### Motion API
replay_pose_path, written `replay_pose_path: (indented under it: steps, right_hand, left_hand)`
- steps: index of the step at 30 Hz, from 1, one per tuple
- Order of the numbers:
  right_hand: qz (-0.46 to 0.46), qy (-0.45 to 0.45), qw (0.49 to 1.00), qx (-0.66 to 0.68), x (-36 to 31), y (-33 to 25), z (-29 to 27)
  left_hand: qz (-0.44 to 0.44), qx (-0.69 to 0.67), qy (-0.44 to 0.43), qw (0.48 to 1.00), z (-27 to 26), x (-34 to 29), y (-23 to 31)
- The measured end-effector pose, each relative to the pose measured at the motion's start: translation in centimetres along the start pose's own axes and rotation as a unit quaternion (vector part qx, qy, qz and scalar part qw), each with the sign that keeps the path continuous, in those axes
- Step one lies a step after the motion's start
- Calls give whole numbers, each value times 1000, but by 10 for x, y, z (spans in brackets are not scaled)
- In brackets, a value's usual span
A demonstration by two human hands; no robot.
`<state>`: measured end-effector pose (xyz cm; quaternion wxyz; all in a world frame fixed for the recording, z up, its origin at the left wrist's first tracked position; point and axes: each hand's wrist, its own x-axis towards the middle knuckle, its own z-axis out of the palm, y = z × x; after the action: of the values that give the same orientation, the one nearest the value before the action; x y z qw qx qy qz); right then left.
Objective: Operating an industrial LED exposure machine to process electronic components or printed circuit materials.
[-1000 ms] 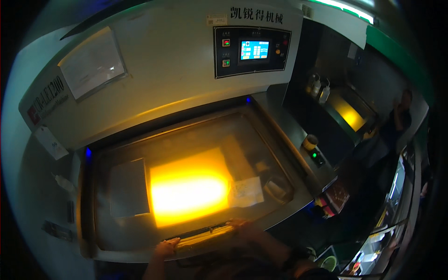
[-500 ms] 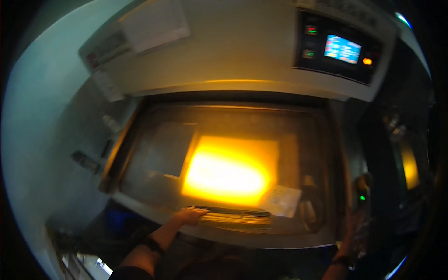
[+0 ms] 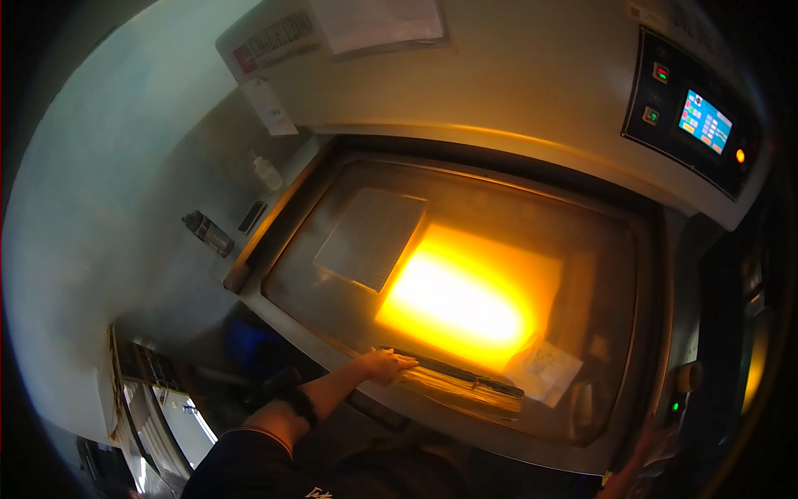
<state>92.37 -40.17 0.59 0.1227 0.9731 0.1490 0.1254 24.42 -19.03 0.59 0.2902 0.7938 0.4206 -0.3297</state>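
A long dark bar [image 3: 465, 374] with a yellow-lit front face lies along the near edge of a glass-topped table [image 3: 332, 303], just beside the bright patch. The left hand [image 3: 386, 366] is at the bar's left end, its fingers [image 3: 406, 362] fairly straight and close together, reaching over the top; they seem to touch it, but whether they curl around it or only rest there I cannot tell. The right hand [image 3: 660, 438] is dim and blurred beyond the table's right front corner, nearest a small green light [image 3: 675, 407] and a round knob [image 3: 688, 377]; its grip and any contact are too dark to make out. As for progress, the pieces look already laid out: a glowing yellow sheet [image 3: 465, 283] sits mid-table, a grey textured panel [image 3: 374, 237] lies to its left, and a pale paper [image 3: 544, 372] is at its near right corner, beside a small dull object [image 3: 583, 403]. The glow is on and the bar is at the front, so the setting-out seems done; what remains cannot be read from this view. Farther out, a pale hood [image 3: 499, 100] rises behind the table, bearing a control panel [image 3: 652, 137] with a lit blue screen [image 3: 705, 121], and a white bottle [image 3: 268, 174] stands near the left side.
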Motion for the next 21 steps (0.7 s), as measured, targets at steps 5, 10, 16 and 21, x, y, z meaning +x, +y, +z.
replay_pose_path:
  steps: [5,10,16,21]
  right_hand:
    - [-37,56,996,58,2,9,10]
    - [-6,-86,990,108,-32,-36,-63]
    - [-229,-19,968,97,-95,-75,-46]
    - [-474,-69,843,244,-380,-109,-6]
  left_hand:
    - [-1,-21,41,999,8,-8,9]
    - [-7,-29,101,994,40,-23,-3]
    - [39,28,64,997,52,-35,-70]
    - [2,38,45,998,37,-74,-205]
